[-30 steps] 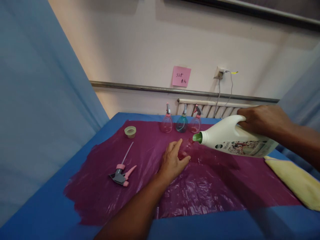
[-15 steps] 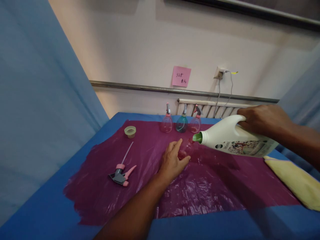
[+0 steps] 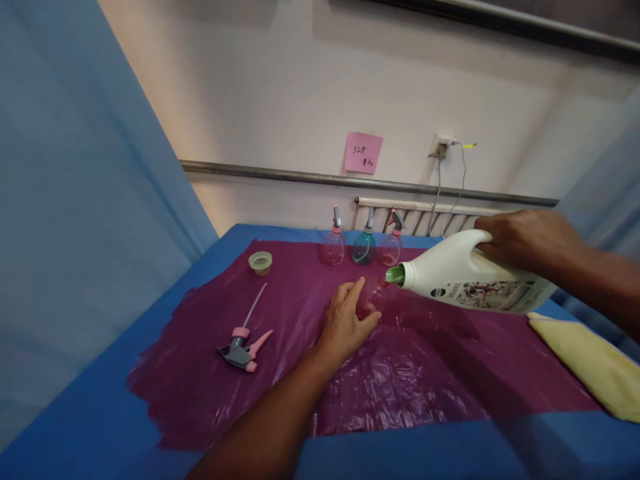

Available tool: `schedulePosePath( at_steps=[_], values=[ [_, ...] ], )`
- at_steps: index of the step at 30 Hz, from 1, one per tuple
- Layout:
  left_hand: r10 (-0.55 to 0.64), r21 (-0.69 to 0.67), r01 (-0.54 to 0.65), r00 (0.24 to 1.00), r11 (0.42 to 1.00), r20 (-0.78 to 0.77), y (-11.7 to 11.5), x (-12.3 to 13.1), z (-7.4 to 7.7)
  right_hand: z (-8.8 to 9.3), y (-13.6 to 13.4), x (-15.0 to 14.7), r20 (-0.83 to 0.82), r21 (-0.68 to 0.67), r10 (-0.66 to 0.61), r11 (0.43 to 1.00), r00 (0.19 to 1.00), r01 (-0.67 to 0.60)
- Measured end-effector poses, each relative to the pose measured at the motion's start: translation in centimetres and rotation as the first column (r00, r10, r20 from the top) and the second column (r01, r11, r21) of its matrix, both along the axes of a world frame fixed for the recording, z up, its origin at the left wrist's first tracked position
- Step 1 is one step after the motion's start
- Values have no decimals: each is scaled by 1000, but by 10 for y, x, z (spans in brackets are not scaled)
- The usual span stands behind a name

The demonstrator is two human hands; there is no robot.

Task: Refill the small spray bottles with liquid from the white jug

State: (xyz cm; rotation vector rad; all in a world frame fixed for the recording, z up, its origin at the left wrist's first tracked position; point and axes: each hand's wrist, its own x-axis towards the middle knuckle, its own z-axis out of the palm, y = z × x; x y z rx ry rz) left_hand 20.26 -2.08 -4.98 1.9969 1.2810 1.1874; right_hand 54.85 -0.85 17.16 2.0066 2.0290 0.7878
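Near left on the purple sheet [image 3: 400,387]: a loose spray head [image 3: 243,350]. Mid-table, our left hand [image 3: 345,323] curls round a small clear bottle [image 3: 373,298] on the sheet. Our right hand [image 3: 525,240] grips the handle of a white jug [image 3: 470,277], tipped, green spout just above the bottle's mouth. Beyond: green cap [image 3: 261,263], three spray bottles [image 3: 364,243] by the far edge.

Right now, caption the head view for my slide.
Right hand tips white jug over small bottle steadied by left hand on purple sheet.
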Motion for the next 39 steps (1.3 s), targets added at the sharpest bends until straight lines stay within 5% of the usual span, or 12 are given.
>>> schedulePosePath(
  at_steps=[39],
  values=[
    [15,53,-15,1000,998,-14,2,3,-3,5,0,-1,2,-40,-34,999,999,35]
  ],
)
